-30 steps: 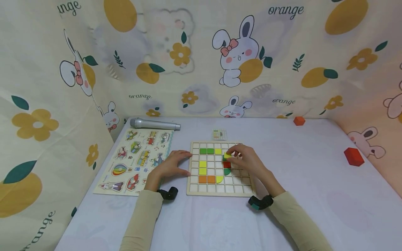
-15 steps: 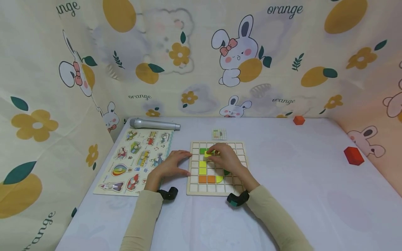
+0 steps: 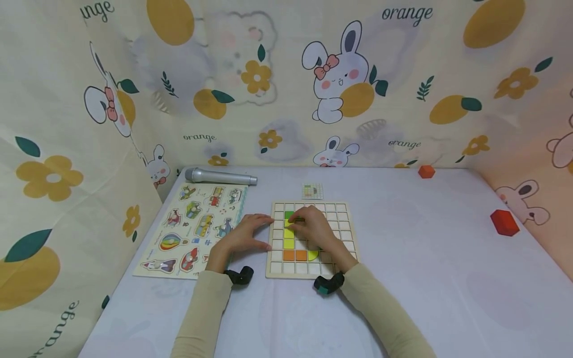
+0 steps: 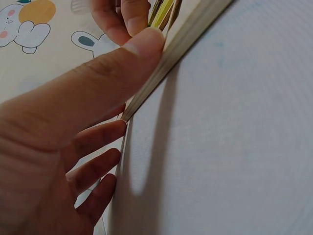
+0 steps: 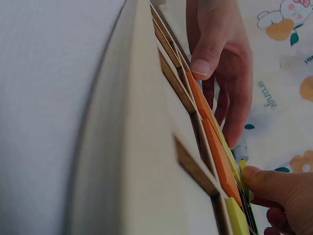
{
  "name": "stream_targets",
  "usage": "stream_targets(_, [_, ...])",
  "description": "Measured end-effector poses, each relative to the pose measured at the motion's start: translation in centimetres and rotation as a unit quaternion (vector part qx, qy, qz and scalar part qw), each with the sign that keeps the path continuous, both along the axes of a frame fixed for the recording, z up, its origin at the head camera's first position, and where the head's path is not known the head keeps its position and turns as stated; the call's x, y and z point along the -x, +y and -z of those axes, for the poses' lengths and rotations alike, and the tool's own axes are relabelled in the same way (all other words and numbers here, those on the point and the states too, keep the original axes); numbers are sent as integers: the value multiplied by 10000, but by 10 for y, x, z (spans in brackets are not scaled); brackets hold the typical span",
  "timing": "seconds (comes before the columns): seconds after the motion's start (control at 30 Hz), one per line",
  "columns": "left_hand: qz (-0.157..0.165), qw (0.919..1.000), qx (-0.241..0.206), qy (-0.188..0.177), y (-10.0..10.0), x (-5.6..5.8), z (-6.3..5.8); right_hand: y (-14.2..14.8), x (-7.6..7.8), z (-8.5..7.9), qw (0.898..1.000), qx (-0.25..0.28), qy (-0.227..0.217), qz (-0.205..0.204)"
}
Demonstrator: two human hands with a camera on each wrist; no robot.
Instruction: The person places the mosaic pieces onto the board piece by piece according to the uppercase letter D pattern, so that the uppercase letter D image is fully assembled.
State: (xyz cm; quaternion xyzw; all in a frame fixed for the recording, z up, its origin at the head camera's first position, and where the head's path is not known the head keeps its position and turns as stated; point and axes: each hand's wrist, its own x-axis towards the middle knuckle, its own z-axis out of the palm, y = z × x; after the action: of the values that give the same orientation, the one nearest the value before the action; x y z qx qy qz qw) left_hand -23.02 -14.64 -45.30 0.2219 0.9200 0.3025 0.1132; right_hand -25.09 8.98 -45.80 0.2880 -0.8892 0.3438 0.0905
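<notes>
A wooden grid board (image 3: 279, 277) lies flat on the table, with colored tiles in some of its squares. My right hand (image 3: 315, 228) reaches over it and pinches a yellow tile (image 3: 287, 223) between thumb and fingers, right at the left column of tiles. A green tile (image 3: 289, 215) sits just behind it and a yellow tile (image 3: 289, 243) in front. Two orange tiles (image 3: 295, 255) and a yellow rounded tile (image 3: 312, 255) fill part of a front row. The right hand hides other tiles. My left hand (image 3: 241, 234) touches the board's left edge, fingers spread and loose.
A picture puzzle board (image 3: 185, 248) lies at the left with a silver toy microphone (image 3: 221, 177) at its back edge. Behind the grid board is a small pattern card (image 3: 312, 191). Two red blocks, a near one (image 3: 504, 223) and a far one (image 3: 427, 172), are at the right.
My right hand has moved from the board's right part to its left column, carrying the yellow tile and lowering it there. The left hand has stayed at the left edge.
</notes>
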Motion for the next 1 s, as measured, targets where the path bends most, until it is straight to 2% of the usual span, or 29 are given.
stream_targets(0.6, [-20,10000,76,19,3,1,-2,2,0,0,9996,-123,-240,43])
stream_targets(0.83, [63,10000,-7,-3,4,1,0,4,-2,2,9997,-191,-179,35])
stream_targets(1.0, [-1,9999,-113,3,3,0,-2,10,-2,-5,10000,6,12,-62])
